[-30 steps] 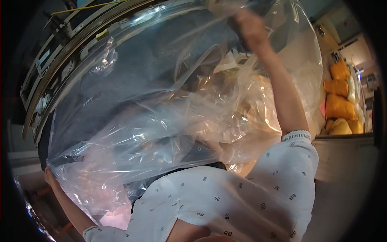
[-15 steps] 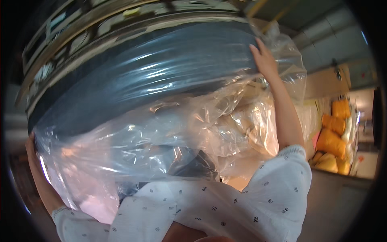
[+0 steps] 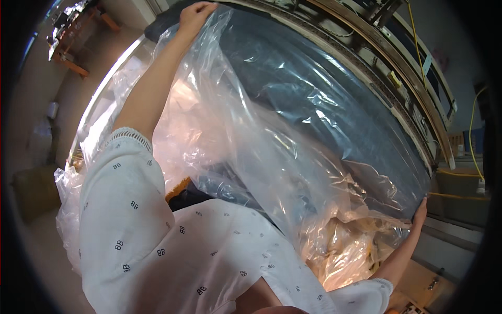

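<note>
A big sheet of clear plastic (image 3: 282,144) lies crumpled over a long dark panel or fabric-like surface (image 3: 314,78) and hangs down towards my body. At the far left end, my left hand (image 3: 196,17) is closed, pinching the gathered plastic, with that arm stretched out. My right hand (image 3: 420,212) is at the right end of the dark surface, seen edge-on; its fingers appear to hold the plastic's edge there and are partly hidden. Pinkish and amber-looking folds show through the sheet. What the dark piece is beneath the plastic I cannot make out.
A long machine frame with wooden rails (image 3: 376,49) runs along the far side. Yellow cords (image 3: 474,141) hang at the right. A wooden table with things on it (image 3: 70,36) stands at the far left. A cardboard-coloured board (image 3: 426,288) is at lower right.
My view has turned, so the dark surface now slants down to the right. My left hand now appears at the far end, gripping plastic; my right hand appears lower, at the right end.
</note>
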Demonstrator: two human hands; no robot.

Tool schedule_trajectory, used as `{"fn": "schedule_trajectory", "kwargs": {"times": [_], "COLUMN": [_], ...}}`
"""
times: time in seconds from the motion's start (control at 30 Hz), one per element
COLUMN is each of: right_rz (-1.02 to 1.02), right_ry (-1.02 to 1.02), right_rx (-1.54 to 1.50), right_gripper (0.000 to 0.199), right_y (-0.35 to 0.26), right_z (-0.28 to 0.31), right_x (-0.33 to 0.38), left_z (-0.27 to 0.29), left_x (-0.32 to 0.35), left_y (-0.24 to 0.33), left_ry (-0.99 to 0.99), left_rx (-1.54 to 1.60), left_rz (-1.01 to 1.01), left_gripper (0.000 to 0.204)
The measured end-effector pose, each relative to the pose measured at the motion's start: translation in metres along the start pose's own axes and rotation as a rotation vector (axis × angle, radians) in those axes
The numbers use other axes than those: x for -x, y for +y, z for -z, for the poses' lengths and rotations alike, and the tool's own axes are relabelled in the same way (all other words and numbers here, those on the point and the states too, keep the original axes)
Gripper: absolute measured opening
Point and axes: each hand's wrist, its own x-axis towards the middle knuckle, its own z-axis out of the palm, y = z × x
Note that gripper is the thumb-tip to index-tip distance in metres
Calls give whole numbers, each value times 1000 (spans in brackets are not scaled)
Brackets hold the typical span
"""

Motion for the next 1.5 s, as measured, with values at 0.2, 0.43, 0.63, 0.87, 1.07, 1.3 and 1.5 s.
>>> {"fn": "schedule_trajectory", "kwargs": {"times": [0.2,0.43,0.63,0.87,1.07,1.3,1.5], "right_rz": [757,1208,791,235,-492,26,172], "right_ry": [453,-382,-489,-458,-388,-321,-261], "right_rx": [-203,-150,-156,-1026,-1050,-633,-925], "right_gripper": [30,47,31,28,33,37,35], "right_y": [-237,-294,-149,-178,-88,-104,-167], "right_z": [12,-81,-83,10,-52,-13,-13], "right_x": [137,384,339,326,275,252,229], "left_z": [-3,-5,-10,-5,29,48,34], "left_x": [10,9,-11,-17,11,15,19], "left_y": [41,27,13,-31,6,4,6], "left_ry": [132,144,68,-145,-244,-200,-115], "left_rx": [72,89,-47,-183,-286,-321,-376], "left_rz": [-117,-35,-54,-263,-214,-252,-282], "left_gripper": [25,26,30,37,33,26,24]}}
